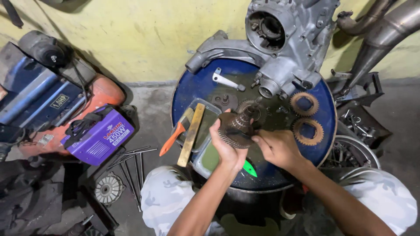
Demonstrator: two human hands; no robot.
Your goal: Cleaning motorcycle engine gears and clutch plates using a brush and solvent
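My left hand (pixel 225 146) grips a dark, greasy gear cluster (pixel 238 126) and holds it over the blue drum top (pixel 192 89). My right hand (pixel 276 147) reaches in from the right, its fingertips touching the cluster's lower right side. Two brown toothed clutch discs (pixel 305 103) (pixel 308 131) lie on the drum just right of my hands. Below my left hand lies a green-handled tool (pixel 250 168).
A grey engine casing (pixel 280 43) rests on the drum's far side, a metal lever (pixel 227 81) beside it. A tray (pixel 205 131) holds an orange-handled brush (pixel 174 137) and a wooden strip (pixel 191 135). A purple welding machine (pixel 98 135), rods and a compressor (pixel 39 96) stand left.
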